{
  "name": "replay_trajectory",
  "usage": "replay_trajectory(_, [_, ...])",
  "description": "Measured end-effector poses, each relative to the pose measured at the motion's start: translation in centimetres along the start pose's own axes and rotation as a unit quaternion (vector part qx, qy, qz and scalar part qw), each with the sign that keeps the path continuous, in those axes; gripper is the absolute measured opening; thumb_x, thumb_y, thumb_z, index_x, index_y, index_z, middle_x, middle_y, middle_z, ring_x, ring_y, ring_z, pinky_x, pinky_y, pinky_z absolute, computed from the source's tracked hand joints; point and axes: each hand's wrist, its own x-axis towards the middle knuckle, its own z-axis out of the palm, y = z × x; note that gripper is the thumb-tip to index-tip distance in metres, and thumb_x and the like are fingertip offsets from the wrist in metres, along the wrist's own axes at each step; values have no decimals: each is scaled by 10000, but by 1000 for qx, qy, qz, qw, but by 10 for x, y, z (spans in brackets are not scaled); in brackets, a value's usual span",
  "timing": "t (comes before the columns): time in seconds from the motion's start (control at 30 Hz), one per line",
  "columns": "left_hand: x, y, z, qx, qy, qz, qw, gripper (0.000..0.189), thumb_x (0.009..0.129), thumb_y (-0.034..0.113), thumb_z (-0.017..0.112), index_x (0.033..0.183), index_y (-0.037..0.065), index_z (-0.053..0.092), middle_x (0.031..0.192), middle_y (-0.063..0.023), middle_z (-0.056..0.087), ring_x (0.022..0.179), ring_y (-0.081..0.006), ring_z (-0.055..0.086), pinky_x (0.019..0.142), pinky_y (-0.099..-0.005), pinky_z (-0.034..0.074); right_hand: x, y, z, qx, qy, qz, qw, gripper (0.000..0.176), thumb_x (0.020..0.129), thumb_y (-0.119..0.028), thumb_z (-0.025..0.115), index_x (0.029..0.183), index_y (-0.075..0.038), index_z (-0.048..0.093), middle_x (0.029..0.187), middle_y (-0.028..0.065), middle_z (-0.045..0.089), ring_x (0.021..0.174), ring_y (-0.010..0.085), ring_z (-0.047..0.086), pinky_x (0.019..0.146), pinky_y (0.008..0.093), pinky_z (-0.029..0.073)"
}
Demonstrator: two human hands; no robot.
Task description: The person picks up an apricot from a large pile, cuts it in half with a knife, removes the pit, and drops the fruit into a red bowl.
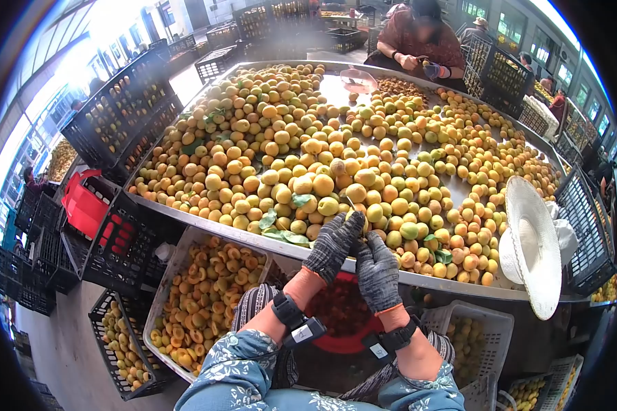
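My left hand and my right hand, both in dark grey knit gloves, meet at the front edge of the sorting table. Between their closed fingers shows a bit of a yellow apricot, mostly covered by the gloves. A thin blade-like tip sticks up beside the left fingertips; its handle is hidden. Just beyond the fingers lies a big heap of yellow-orange apricots. Below the hands stands a red basin with dark reddish contents, partly hidden by my forearms.
A pale crate of halved apricots stands at lower left, near a black crate of whole ones. A straw hat rests on the table's right end. Across it, a person handles fruit. A red plastic container sits at left.
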Motion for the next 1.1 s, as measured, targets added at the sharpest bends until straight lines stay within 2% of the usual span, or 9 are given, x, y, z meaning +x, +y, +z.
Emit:
replay_trajectory(0.17, [10,-39,-2,114,56,203,971,191,935,158,502,989,22,624,859,-103,644,759,-193,615,671,-328,491,-1,0,1,-100,0,-24,995,157,881,-175,544,1003,-84,581,798,223,619,808,419,594,654,483,453])
replay_trajectory(0.3, [5,-36,-6,186,35,202,961,222,902,56,478,1071,29,620,975,-117,660,861,-212,640,752,-332,508,-2,9,10,109,-21,36,993,171,910,-156,542,1032,-41,573,781,104,645,682,245,623,604,344,475])
replay_trajectory(0.57, [-2,-11,3,-443,21,-212,871,245,925,291,540,1043,91,618,930,-25,624,837,-140,600,774,-288,503,0,6,14,497,-65,205,841,176,928,-166,550,1050,-44,580,833,-14,618,673,52,540,567,186,434])
replay_trajectory(0.6, [0,-14,3,-443,22,-211,871,245,925,291,540,1043,91,618,930,-25,624,837,-140,600,774,-288,503,5,15,10,210,-20,-70,975,155,922,-165,557,1020,-48,585,822,-21,614,665,46,533,548,179,421])
replay_trajectory(0.63, [4,-20,3,-449,40,-210,868,241,923,296,540,1030,91,608,934,-33,624,823,-149,605,750,-300,514,8,21,7,-112,29,-333,936,137,916,-164,564,991,-53,589,811,-28,610,656,40,525,529,172,408])
replay_trajectory(0.67, [6,-23,2,-455,59,-210,864,238,920,301,540,1016,91,597,938,-40,623,810,-157,610,725,-313,524,7,16,3,-111,29,-334,935,137,916,-164,564,991,-53,589,811,-28,610,656,40,525,529,172,408])
replay_trajectory(0.73, [12,-12,-6,-438,66,-187,877,273,910,338,543,1008,88,588,904,-61,629,777,-178,623,693,-332,533,1,1,-9,343,-140,181,911,111,876,-154,616,944,-68,596,758,-31,592,602,35,516,478,178,392])
replay_trajectory(0.9, [13,6,-21,-324,52,-247,912,494,845,530,536,994,59,558,700,-151,626,547,-300,631,488,-417,528,17,2,-35,324,-28,116,939,192,761,-111,723,914,-76,614,645,-38,546,465,25,443,417,171,343])
replay_trajectory(1.1, [-1,12,2,-286,-78,-296,908,247,866,197,599,1036,20,569,861,-152,628,687,-264,633,568,-372,536,36,0,-48,190,-54,-58,979,432,662,-77,773,1067,-57,622,731,-19,598,604,71,540,544,214,461])
